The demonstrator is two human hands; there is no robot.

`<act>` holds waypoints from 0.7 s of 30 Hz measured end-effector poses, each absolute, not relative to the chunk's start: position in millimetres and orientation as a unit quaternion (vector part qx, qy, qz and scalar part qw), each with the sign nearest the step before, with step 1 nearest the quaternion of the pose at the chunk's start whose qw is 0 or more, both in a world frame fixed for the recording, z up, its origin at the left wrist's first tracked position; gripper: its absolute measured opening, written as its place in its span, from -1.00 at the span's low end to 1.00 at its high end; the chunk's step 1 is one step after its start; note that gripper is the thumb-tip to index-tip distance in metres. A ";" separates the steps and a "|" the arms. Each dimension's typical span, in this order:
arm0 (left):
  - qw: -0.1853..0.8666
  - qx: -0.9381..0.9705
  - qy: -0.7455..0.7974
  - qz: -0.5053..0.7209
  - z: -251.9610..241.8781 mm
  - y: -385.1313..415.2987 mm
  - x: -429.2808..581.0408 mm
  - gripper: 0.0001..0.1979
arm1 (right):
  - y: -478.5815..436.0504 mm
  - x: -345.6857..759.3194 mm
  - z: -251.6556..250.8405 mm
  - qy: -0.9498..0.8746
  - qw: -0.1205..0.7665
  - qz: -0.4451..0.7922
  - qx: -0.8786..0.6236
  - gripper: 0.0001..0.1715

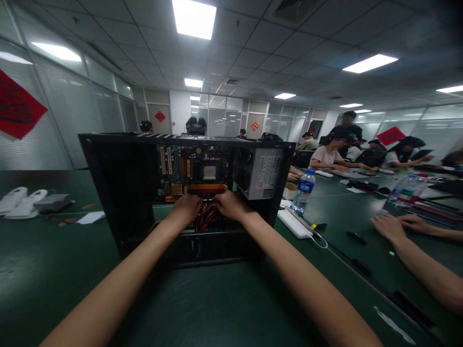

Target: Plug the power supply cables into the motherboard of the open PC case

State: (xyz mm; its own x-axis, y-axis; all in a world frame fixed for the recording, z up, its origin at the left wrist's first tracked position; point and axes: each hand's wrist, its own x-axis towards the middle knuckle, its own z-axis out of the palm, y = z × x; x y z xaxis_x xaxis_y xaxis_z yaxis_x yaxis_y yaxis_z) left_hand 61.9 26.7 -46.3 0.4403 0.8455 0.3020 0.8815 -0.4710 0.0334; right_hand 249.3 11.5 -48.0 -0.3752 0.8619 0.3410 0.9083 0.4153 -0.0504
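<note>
Handsets (21, 201) in white lie well left of the computer case (119, 193), which stands open-sided on the green table (217, 299). Inside the case, below the motherboard (191, 168), the left hand (186, 206) and right hand (231, 205) sit close together, fingers curled down into the red and yellow cables (207, 217). Whether either pinches a wire or plug cannot be told. This looks like wiring work low in the case, and any further move there calls for gentle force among crowded leads. The power supply (264, 178) fills the case's right end. Just right of the case stands a water bottle (303, 192), and farther right lie a co-worker's hands (394, 225).
</note>
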 end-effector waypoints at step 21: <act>0.067 -0.854 -0.503 -0.116 -42.5 26.3 69.0 -0.62 | -0.7 233.9 -47.0 -0.776 0.165 -0.083 -0.603 -0.67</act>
